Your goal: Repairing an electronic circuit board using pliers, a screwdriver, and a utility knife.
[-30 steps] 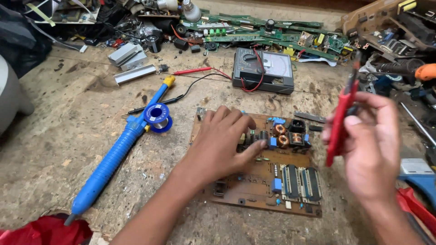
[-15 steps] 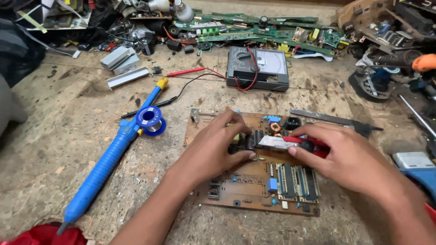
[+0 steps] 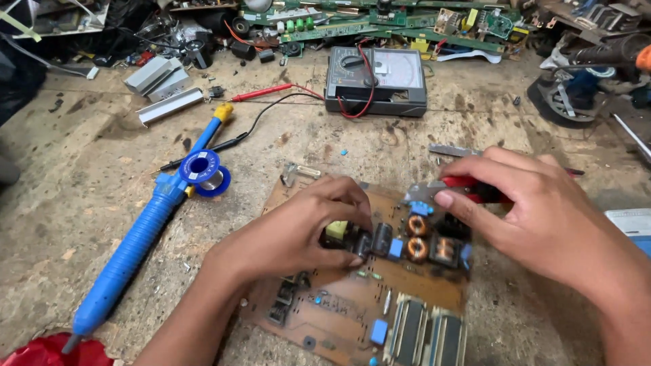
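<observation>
A brown circuit board point(image 3: 339, 308) lies flat on the workbench, studded with black capacitors, copper coils and blue parts. My left hand point(image 3: 298, 234) rests on the board, its fingertips pinching a black cylindrical capacitor point(image 3: 364, 244) near the middle. My right hand point(image 3: 536, 217) hovers over the board's far right corner and grips red-handled pliers point(image 3: 454, 188), whose metal jaws point left just above the coils point(image 3: 417, 237).
A blue desoldering pump point(image 3: 139, 244) and a blue solder spool point(image 3: 203, 171) lie to the left. A grey multimeter point(image 3: 376, 80) with red and black leads sits behind the board. Scrap boards and parts crowd the bench's far edge. A red object point(image 3: 47, 352) shows at bottom left.
My right hand has come down from the raised position at the right, bringing the red pliers onto the board's top corner. My left hand stays on the board. The view has moved closer.
</observation>
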